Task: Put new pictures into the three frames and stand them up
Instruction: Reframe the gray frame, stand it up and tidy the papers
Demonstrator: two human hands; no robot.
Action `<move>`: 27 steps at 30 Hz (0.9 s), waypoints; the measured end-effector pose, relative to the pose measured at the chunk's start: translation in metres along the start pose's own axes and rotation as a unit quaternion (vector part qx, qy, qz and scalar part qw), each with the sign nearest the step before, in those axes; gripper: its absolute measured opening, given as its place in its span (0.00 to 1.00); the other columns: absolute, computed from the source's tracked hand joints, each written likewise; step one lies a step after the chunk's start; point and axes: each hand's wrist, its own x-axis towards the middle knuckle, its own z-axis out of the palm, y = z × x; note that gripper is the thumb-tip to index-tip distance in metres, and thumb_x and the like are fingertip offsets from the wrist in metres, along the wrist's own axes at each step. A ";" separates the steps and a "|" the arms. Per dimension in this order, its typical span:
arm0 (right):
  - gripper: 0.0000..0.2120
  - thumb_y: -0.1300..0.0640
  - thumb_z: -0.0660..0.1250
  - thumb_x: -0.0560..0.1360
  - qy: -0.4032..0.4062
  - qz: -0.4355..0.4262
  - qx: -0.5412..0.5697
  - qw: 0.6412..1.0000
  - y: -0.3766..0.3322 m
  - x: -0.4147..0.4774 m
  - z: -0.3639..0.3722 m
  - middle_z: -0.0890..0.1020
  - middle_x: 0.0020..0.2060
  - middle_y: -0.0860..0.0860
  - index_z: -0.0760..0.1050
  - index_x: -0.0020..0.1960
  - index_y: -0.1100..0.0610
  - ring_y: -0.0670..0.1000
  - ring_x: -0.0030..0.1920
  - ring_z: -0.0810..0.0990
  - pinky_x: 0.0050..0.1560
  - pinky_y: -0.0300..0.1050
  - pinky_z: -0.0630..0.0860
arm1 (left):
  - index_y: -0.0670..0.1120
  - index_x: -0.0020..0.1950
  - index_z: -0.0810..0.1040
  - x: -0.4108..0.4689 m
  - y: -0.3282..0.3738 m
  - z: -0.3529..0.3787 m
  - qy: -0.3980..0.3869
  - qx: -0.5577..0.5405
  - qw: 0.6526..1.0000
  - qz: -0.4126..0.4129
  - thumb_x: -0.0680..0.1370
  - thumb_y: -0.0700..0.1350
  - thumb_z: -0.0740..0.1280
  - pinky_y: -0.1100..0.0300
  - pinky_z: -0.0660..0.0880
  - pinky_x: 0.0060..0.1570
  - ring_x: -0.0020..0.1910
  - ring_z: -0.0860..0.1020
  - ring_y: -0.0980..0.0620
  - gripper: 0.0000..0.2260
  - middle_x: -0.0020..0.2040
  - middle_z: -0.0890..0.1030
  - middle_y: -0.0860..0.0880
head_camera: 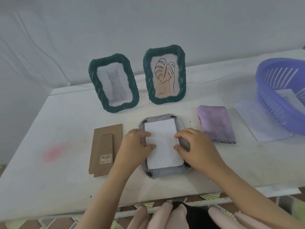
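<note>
Paper (pixel 162 142), blank side up and its print unseen, lies in the face-down frame (pixel 165 173) at the counter's (pixel 66 179) middle. Left hand (pixel 132 144) and right hand (pixel 196 146) curl over its side rims, hiding them, fingertips pressing the paper's edges. Purple basket (pixel 270 103) is cut off rightward.

Cat frame (pixel 113 59), leaf frame (pixel 165 50) upright, grey frame (pixel 166 172) face-down, white paper (pixel 162 142) in it

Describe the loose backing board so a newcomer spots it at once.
On the white table, look just left of the face-down grey frame. The backing board lies flat there: the only brown cardboard piece, with a barcode sticker.
</note>
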 end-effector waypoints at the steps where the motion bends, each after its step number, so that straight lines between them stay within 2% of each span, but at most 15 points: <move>1: 0.13 0.53 0.69 0.71 0.002 -0.001 -0.006 1.000 0.000 0.000 0.000 0.80 0.54 0.45 0.78 0.56 0.51 0.50 0.52 0.76 0.54 0.46 0.70 | 0.48 0.56 0.79 0.000 -0.001 -0.001 0.000 -0.003 1.000 0.000 0.70 0.43 0.73 0.65 0.69 0.49 0.44 0.75 0.55 0.15 0.48 0.77 0.51; 6: 0.12 0.53 0.69 0.71 0.007 -0.007 -0.024 1.000 0.001 0.000 0.002 0.81 0.52 0.46 0.78 0.54 0.51 0.52 0.50 0.76 0.52 0.48 0.70 | 0.46 0.55 0.80 -0.002 -0.003 0.000 0.011 -0.011 1.000 0.007 0.69 0.42 0.73 0.66 0.69 0.49 0.46 0.76 0.55 0.15 0.48 0.77 0.53; 9: 0.12 0.52 0.68 0.70 0.047 -0.019 -0.037 0.998 0.000 -0.001 0.004 0.81 0.50 0.47 0.79 0.53 0.51 0.53 0.49 0.75 0.49 0.46 0.67 | 0.46 0.52 0.81 -0.006 -0.005 -0.003 0.073 -0.029 0.997 0.028 0.69 0.41 0.73 0.77 0.67 0.43 0.40 0.78 0.57 0.12 0.49 0.77 0.53; 11: 0.12 0.53 0.66 0.71 0.061 -0.029 -0.028 0.997 -0.006 0.001 0.004 0.81 0.50 0.47 0.78 0.54 0.51 0.52 0.49 0.75 0.49 0.44 0.67 | 0.47 0.52 0.80 -0.010 -0.010 -0.010 0.128 -0.042 0.991 0.027 0.71 0.40 0.71 0.80 0.66 0.39 0.37 0.76 0.60 0.11 0.48 0.77 0.52; 13: 0.12 0.54 0.66 0.73 0.063 -0.044 -0.002 0.997 -0.016 0.005 0.006 0.81 0.50 0.46 0.77 0.56 0.52 0.51 0.50 0.74 0.50 0.43 0.68 | 0.48 0.52 0.80 -0.012 -0.021 -0.018 0.167 -0.034 0.985 0.000 0.72 0.40 0.70 0.77 0.67 0.42 0.41 0.76 0.58 0.10 0.49 0.77 0.53; 15: 0.12 0.55 0.65 0.74 0.059 -0.054 0.030 0.996 -0.029 0.009 0.010 0.82 0.50 0.46 0.77 0.57 0.52 0.49 0.50 0.74 0.52 0.43 0.69 | 0.45 0.52 0.80 -0.015 -0.036 -0.029 0.190 -0.002 0.981 -0.025 0.73 0.40 0.68 0.70 0.67 0.44 0.47 0.71 0.59 0.08 0.47 0.75 0.56; 17: 0.13 0.54 0.64 0.74 0.039 -0.070 0.035 0.996 -0.044 0.014 0.016 0.82 0.48 0.45 0.75 0.59 0.50 0.49 0.50 0.73 0.54 0.46 0.69 | 0.44 0.55 0.78 -0.020 -0.053 -0.040 0.207 0.019 0.977 -0.058 0.73 0.39 0.67 0.65 0.68 0.45 0.51 0.71 0.55 0.12 0.48 0.77 0.53; 19: 0.16 0.52 0.62 0.74 0.013 -0.111 -0.020 0.994 -0.060 0.017 0.026 0.82 0.46 0.45 0.73 0.61 0.50 0.51 0.51 0.73 0.53 0.47 0.64 | 0.45 0.65 0.72 -0.026 -0.070 -0.049 0.197 0.022 0.975 -0.096 0.72 0.39 0.67 0.55 0.69 0.57 0.60 0.71 0.45 0.21 0.59 0.77 0.46; 21: 0.19 0.49 0.59 0.75 -0.029 -0.146 -0.085 0.985 -0.076 0.020 0.038 0.80 0.46 0.46 0.68 0.65 0.48 0.52 0.54 0.72 0.55 0.48 0.59 | 0.47 0.72 0.63 -0.032 -0.083 -0.056 0.165 0.000 0.978 -0.131 0.72 0.41 0.68 0.50 0.66 0.63 0.67 0.67 0.43 0.29 0.67 0.71 0.44; 22: 0.20 0.49 0.58 0.76 -0.053 -0.157 -0.100 0.981 -0.083 0.021 0.044 0.80 0.48 0.46 0.65 0.67 0.48 0.52 0.57 0.70 0.59 0.49 0.57 | 0.48 0.73 0.60 -0.035 -0.087 -0.058 0.150 -0.007 0.978 -0.142 0.73 0.43 0.69 0.49 0.64 0.64 0.68 0.64 0.43 0.31 0.69 0.69 0.45; 24: 0.22 0.49 0.57 0.77 -0.087 -0.166 -0.101 0.977 -0.094 0.022 0.058 0.78 0.54 0.47 0.60 0.70 0.50 0.52 0.64 0.67 0.68 0.54 0.48 | 0.50 0.75 0.57 -0.038 -0.094 -0.061 0.129 -0.006 0.980 -0.149 0.73 0.47 0.69 0.48 0.61 0.66 0.70 0.61 0.43 0.34 0.71 0.66 0.46; 27: 0.25 0.50 0.57 0.77 -0.098 -0.175 -0.105 0.974 -0.105 0.020 0.073 0.77 0.59 0.49 0.57 0.72 0.52 0.53 0.70 0.63 0.71 0.58 0.38 | 0.50 0.75 0.57 -0.041 -0.098 -0.064 0.107 -0.028 0.985 -0.135 0.74 0.47 0.69 0.46 0.58 0.70 0.73 0.59 0.45 0.33 0.73 0.65 0.49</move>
